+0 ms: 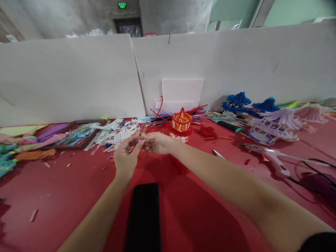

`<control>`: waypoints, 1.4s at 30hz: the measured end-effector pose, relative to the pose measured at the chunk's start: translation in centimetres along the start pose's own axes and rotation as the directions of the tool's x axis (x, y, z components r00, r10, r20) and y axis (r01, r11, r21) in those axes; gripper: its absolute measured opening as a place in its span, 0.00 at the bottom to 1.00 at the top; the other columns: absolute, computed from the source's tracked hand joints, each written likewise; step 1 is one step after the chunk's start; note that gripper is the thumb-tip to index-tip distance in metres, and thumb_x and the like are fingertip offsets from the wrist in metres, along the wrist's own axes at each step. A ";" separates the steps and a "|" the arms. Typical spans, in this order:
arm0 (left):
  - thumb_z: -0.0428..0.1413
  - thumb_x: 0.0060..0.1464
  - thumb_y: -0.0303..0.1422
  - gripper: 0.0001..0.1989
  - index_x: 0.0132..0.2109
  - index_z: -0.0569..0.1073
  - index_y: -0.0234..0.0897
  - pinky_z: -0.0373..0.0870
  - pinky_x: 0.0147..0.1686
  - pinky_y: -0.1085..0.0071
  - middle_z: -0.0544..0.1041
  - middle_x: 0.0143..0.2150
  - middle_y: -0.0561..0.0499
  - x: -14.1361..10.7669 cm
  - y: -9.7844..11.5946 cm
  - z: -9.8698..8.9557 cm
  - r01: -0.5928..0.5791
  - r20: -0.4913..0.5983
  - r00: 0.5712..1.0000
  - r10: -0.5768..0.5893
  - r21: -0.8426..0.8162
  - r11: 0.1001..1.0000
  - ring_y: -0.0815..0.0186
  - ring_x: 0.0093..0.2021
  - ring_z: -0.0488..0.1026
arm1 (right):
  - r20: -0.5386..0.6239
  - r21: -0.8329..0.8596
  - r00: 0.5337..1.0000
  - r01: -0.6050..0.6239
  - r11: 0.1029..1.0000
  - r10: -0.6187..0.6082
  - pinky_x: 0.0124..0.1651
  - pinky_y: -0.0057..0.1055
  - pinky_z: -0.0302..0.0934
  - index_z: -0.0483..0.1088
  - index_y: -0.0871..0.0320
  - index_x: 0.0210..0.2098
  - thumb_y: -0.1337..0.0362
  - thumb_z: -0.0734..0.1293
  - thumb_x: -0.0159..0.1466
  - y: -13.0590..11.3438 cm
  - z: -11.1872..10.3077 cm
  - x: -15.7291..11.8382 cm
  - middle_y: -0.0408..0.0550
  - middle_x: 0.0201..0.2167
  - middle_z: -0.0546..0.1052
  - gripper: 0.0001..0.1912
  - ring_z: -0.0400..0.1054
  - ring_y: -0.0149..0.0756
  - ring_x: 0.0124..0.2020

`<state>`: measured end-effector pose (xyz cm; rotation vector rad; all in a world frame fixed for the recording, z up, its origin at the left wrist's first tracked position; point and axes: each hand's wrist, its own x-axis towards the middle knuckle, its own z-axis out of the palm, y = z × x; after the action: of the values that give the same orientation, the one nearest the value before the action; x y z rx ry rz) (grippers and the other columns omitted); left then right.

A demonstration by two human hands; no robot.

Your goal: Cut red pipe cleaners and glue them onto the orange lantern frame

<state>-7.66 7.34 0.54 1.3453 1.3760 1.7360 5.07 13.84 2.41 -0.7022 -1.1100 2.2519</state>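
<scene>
1. White panels [231, 66] wall off the far edge of the red bench [78, 196]; from where I stand, scrap-dotted room opens left of a black phone [144, 217].
2. Left hand [127, 152] and right hand [156, 142] meet at the fingertips, pinching a tiny piece [140, 134], mostly hidden, just left of a fuzzy orange pagoda model [182, 120].
3. At right, a corded glue gun [278, 162] blocks the way near fringed blue [237, 101] and lilac models [275, 122].

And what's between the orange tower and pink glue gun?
The head view shows a red fuzzy bundle, an orange stick and, closer in, a silver pointed thing.
</scene>
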 end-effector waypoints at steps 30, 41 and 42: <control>0.49 0.55 0.37 0.15 0.45 0.76 0.37 0.67 0.32 0.70 0.76 0.31 0.50 1.6 -0.9 -2.0 -0.087 -0.003 0.995 0.097 0.413 0.907 0.65 0.29 0.71 | 0.059 0.091 0.998 0.032 0.995 -0.038 0.24 0.24 0.51 0.68 0.62 0.30 0.70 0.60 0.61 0.0 1.3 -2.9 0.42 0.19 0.69 0.06 0.60 0.26 0.19; 0.52 0.51 0.35 0.10 0.41 0.72 0.40 0.58 0.28 0.68 0.70 0.22 0.53 3.2 -1.5 -3.1 -0.077 0.093 0.995 0.019 0.666 0.742 0.60 0.23 0.67 | -0.143 -0.055 0.981 0.127 0.990 -0.134 0.14 0.23 0.37 0.51 0.55 0.18 0.61 0.57 0.60 1.4 -1.3 -15.0 0.33 0.11 0.52 0.15 0.41 0.23 0.10; 0.51 0.52 0.36 0.10 0.41 0.72 0.41 0.59 0.30 0.67 0.71 0.23 0.51 3.4 -1.3 -3.2 -0.074 0.086 0.996 0.021 0.684 0.726 0.58 0.25 0.68 | -0.162 -0.066 0.977 0.129 0.989 -0.138 0.15 0.23 0.39 0.52 0.55 0.18 0.61 0.58 0.59 1.7 -1.6 -16.8 0.33 0.12 0.52 0.16 0.42 0.23 0.11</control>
<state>-12.06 9.49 0.62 1.8070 2.0760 1.2008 17.96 2.85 3.80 -0.7973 -1.1078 2.0175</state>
